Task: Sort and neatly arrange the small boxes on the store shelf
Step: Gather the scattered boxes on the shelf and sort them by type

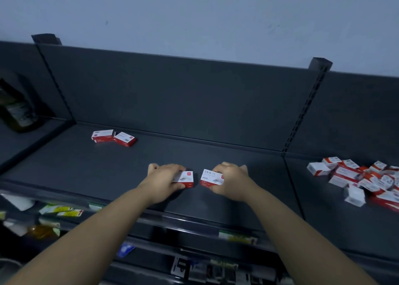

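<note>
On the dark shelf board (226,189), my left hand (165,180) grips a small white-and-red box (185,178) near the front middle. My right hand (232,180) grips a second white-and-red box (210,177) printed "24/6", a short gap to the right of the first. Both boxes rest on or just above the board. Two more such boxes (113,136) lie side by side at the back left of the same board. A jumbled heap of several like boxes (362,181) covers the neighbouring shelf section on the right.
An upright slotted post (302,116) divides the middle section from the right one. A dark bottle (17,109) stands on the left section. The shelf's front rail (194,220) carries price labels, and lower shelves below hold mixed packets.
</note>
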`<state>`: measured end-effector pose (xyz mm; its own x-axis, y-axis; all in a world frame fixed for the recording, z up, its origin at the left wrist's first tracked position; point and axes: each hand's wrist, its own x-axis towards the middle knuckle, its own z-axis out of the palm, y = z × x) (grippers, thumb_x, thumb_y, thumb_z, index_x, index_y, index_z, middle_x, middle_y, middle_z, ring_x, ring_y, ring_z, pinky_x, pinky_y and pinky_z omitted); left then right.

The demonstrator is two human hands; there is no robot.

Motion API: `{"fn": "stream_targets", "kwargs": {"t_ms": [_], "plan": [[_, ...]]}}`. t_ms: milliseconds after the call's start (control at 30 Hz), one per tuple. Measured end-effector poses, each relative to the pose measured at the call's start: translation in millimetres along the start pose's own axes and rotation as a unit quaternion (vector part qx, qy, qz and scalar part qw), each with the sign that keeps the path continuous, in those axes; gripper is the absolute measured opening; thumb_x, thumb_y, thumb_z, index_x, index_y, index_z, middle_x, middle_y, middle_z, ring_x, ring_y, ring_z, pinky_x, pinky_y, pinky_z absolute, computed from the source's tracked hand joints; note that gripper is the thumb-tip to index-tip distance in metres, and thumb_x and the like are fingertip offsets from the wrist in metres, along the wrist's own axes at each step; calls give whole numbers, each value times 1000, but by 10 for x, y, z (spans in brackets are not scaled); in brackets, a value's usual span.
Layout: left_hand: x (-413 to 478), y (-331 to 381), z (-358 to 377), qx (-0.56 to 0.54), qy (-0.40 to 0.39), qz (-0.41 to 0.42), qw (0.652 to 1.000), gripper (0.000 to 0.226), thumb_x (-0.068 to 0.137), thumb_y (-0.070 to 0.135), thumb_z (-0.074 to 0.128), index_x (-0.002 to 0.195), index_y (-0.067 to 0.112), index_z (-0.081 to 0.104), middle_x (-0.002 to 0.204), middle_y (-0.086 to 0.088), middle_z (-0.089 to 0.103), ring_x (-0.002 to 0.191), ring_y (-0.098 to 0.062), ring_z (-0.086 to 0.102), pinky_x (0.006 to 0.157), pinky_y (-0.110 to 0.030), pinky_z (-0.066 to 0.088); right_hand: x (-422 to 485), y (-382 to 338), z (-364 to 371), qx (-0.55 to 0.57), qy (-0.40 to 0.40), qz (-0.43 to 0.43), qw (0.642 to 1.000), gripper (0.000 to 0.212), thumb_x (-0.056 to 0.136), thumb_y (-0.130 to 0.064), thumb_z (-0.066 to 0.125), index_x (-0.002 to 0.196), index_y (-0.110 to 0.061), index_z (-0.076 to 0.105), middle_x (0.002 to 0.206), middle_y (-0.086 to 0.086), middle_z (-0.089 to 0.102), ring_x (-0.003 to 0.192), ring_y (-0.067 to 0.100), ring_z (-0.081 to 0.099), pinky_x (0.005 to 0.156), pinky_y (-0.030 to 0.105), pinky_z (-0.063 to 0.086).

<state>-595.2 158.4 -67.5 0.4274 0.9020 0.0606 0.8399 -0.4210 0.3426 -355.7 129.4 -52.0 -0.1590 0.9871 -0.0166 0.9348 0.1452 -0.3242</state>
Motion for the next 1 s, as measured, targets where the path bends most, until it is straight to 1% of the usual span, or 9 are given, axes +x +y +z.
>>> {"fn": "stream_targets", "kwargs": {"t_ms": [167,300,433,500,567,700,867,933,1000], "plan": [[-47,-530,-199,-1,-5,9,1000,37,92,40,61,127,35,50,122,17,57,112,-6,50,94,-31,22,246,-460,228,14,-5,15,1000,29,83,-44,63,109,-30,60,105,-10,55,98,14,53,95,36,28],[-104,-842,-262,-13,-13,2,1000,35,92,39,61,125,35,51,122,18,57,113,-6,50,96,-33,23,420,-725,336,-17,-24,10,1000,27,84,-48,61,103,-28,60,99,-9,55,94,15,54,93,38,31],[-33,-1098,-298,-28,-2,-19,999,33,92,39,62,123,36,52,120,18,58,111,-5,50,93,-32,22,680,-888,380,-28,-23,-5,999,20,84,-51,60,87,-33,52,95,-9,54,89,16,53,89,38,31],[-1,-1183,-322,-36,10,-33,999,32,92,40,60,122,36,52,119,17,58,109,-5,50,95,-32,22,826,-936,385,-25,-35,-14,999,21,84,-51,61,82,-35,48,93,-10,52,88,15,52,90,38,31],[-6,-1270,-373,-39,10,-47,998,32,93,40,59,124,35,51,119,18,57,107,-6,49,95,-31,21,992,-988,389,-24,-40,-26,999,21,83,-52,62,89,-34,52,97,-11,53,92,14,53,93,38,30],[3,-1572,-571,-2,17,-65,998,32,93,38,59,124,34,50,120,16,57,108,-8,50,92,-30,21,1336,-1216,417,5,-28,-48,998,26,82,-48,64,100,-29,60,100,-10,55,96,15,54,95,36,28],[-18,-2017,-622,-74,59,-148,984,28,92,41,60,118,36,51,116,17,56,108,-7,49,89,-30,18,1577,-1604,547,-5,-20,-85,996,36,83,-48,64,114,-29,60,112,-9,57,111,15,51,97,36,27],[-11,-2161,-624,-73,55,-151,984,27,92,42,60,117,36,51,115,17,56,108,-7,49,88,-30,17,1642,-1753,627,-19,-29,-86,996,37,85,-51,61,115,-28,59,112,-8,56,111,16,51,94,37,27],[31,-2296,-658,-62,52,-137,987,25,92,44,59,114,37,52,112,18,56,106,-4,49,85,-30,17,1730,-1914,715,-42,-35,-85,995,35,88,-54,56,110,-27,59,109,-6,54,109,18,50,88,37,27]]}}
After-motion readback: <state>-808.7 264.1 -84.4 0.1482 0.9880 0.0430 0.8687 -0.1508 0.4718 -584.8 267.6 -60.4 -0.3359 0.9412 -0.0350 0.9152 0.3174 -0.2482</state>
